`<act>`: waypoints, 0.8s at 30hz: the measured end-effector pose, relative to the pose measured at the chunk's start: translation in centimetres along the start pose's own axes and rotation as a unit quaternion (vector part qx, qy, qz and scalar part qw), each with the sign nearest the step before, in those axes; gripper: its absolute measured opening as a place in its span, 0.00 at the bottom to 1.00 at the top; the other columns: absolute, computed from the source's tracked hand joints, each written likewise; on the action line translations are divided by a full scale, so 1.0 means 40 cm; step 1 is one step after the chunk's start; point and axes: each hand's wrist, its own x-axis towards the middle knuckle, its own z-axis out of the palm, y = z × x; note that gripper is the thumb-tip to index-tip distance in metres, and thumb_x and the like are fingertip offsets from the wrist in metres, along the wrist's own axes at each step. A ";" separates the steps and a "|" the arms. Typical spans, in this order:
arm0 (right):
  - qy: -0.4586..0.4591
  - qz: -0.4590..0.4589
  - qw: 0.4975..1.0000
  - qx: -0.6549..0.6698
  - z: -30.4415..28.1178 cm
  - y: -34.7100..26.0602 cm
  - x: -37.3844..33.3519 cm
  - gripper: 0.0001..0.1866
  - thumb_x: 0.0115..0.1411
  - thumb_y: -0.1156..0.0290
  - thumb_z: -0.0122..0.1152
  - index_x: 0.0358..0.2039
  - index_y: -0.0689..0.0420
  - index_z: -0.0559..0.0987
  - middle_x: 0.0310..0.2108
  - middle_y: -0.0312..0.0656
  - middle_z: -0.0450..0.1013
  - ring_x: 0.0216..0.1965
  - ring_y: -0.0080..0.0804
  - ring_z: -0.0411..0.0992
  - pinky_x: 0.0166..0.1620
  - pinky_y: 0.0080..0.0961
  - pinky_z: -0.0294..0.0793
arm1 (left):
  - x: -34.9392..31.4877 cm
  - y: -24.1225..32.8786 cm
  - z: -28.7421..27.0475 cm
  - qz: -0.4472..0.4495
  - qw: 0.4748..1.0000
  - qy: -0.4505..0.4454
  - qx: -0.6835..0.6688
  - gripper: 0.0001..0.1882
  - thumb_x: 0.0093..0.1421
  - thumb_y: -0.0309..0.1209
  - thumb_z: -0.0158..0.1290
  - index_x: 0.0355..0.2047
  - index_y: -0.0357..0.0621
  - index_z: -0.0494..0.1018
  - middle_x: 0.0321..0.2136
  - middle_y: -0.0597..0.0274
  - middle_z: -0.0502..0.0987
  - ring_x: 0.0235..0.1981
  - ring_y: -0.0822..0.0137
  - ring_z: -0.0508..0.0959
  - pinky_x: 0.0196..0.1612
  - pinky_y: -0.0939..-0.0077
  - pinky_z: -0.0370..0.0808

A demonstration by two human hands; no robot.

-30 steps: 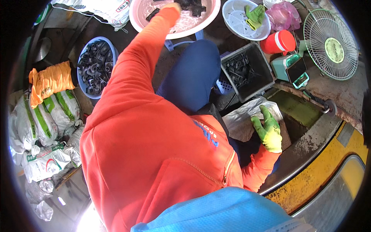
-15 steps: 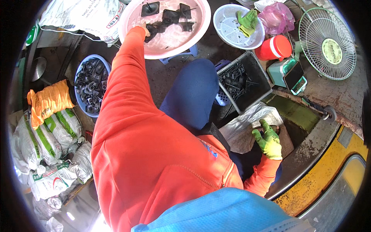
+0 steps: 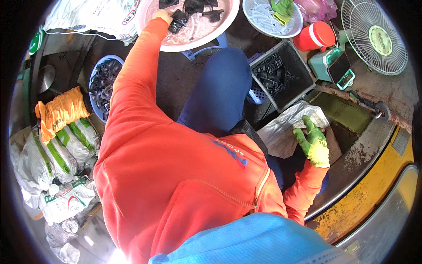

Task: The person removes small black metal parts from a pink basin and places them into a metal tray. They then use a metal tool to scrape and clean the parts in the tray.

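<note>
My left hand (image 3: 163,17), bare, reaches into a pink basin (image 3: 193,46) of water at the far side. Its fingers are closed on a wet black plastic part (image 3: 178,22) near the basin's left wall. Several more black parts (image 3: 212,16) with square plates lie in the water. My right hand (image 3: 314,144) wears a yellow-green glove. Its thumb and forefinger are spread, and nothing shows between them. Under it lie a white sack (image 3: 285,125) and a brownish block-like surface (image 3: 335,147), partly hidden by the glove.
A blue basin (image 3: 93,104) of black parts stands left; a black crate (image 3: 303,90) with thin dark pieces is right of my knee. Beyond are a white-blue colander (image 3: 259,22), red jug (image 3: 314,36), and fan (image 3: 373,37). Filled sacks (image 3: 52,154) lie left; a yellow metal edge (image 3: 365,198) curves right.
The view has shifted, so the basins sit higher in the picture. My left hand now has a black part apart from the pile. My right hand stays over the sack, fingers still spread.
</note>
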 end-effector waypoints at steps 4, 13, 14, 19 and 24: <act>0.053 -0.047 0.997 -0.034 0.005 -0.010 -0.011 0.30 0.56 0.58 0.58 0.54 0.63 0.68 0.45 0.54 0.73 0.40 0.45 0.74 0.46 0.34 0.71 | -0.035 0.028 -0.114 0.106 0.972 0.206 -0.031 0.20 0.52 0.36 0.57 0.47 0.58 0.75 0.42 0.57 0.77 0.46 0.55 0.75 0.49 0.66 0.71; 0.068 -0.057 0.996 -0.011 -0.009 -0.010 -0.046 0.29 0.57 0.54 0.56 0.54 0.58 0.69 0.40 0.58 0.73 0.43 0.54 0.71 0.47 0.41 0.69 | -0.086 0.238 -0.145 0.188 0.949 0.253 0.015 0.15 0.52 0.24 0.45 0.39 0.42 0.76 0.41 0.45 0.75 0.43 0.48 0.74 0.49 0.62 0.70; 0.079 -0.067 0.995 -0.003 -0.009 -0.007 -0.049 0.29 0.57 0.54 0.56 0.54 0.58 0.69 0.41 0.58 0.73 0.43 0.54 0.71 0.47 0.41 0.69 | -0.091 0.283 -0.157 0.230 0.933 0.272 -0.043 0.16 0.51 0.26 0.47 0.41 0.43 0.76 0.40 0.47 0.75 0.42 0.48 0.75 0.49 0.62 0.71; 0.071 -0.058 0.996 0.006 -0.008 0.002 -0.057 0.29 0.56 0.55 0.56 0.54 0.59 0.69 0.41 0.58 0.73 0.44 0.53 0.71 0.47 0.40 0.69 | -0.131 0.603 -0.194 0.258 0.946 0.018 -0.194 0.17 0.50 0.37 0.53 0.41 0.48 0.78 0.31 0.48 0.79 0.32 0.50 0.79 0.39 0.60 0.75; 0.033 -0.045 0.997 0.048 -0.013 -0.002 -0.050 0.30 0.58 0.53 0.54 0.56 0.60 0.67 0.49 0.58 0.69 0.51 0.52 0.68 0.52 0.39 0.66 | -0.258 0.868 -0.159 0.351 0.926 -0.031 -0.134 0.17 0.53 0.42 0.56 0.38 0.45 0.77 0.38 0.52 0.78 0.42 0.52 0.76 0.45 0.60 0.73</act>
